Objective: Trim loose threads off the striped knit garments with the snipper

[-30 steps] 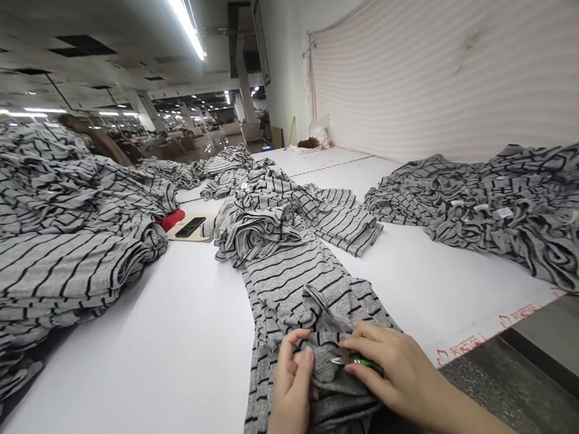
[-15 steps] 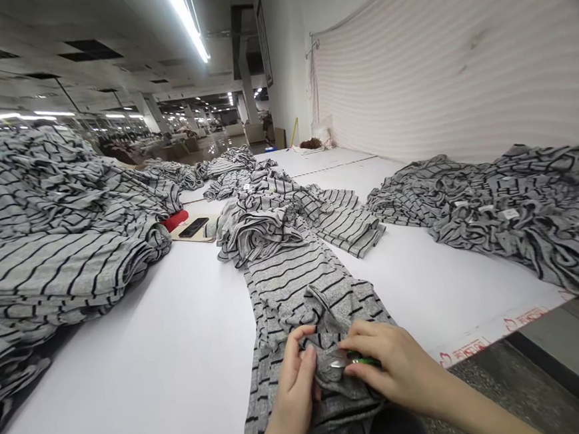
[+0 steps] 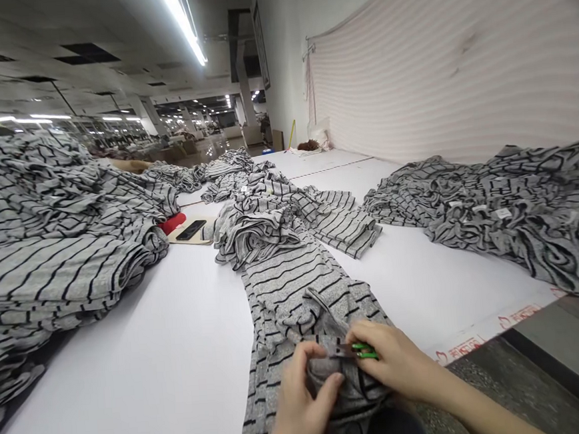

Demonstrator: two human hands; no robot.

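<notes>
I'm watching a long white table (image 3: pixel 130 363) carrying a grey black-striped knit garment (image 3: pixel 295 290) along its near edge.
The left hand (image 3: pixel 299 403) is pinching a fold of it closed, while the right hand (image 3: pixel 395 359) is gripping green-handled thread snips (image 3: pixel 364 351) against that fold.

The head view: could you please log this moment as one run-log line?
left hand: folds of striped grey garment | right hand: green-handled thread snips

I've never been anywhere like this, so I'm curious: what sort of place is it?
Probably a garment factory: grey striped knit garments lie heaped along a long white worktable, and the right hand holds green-handled thread snips to the striped garment that the left hand grips.
</notes>
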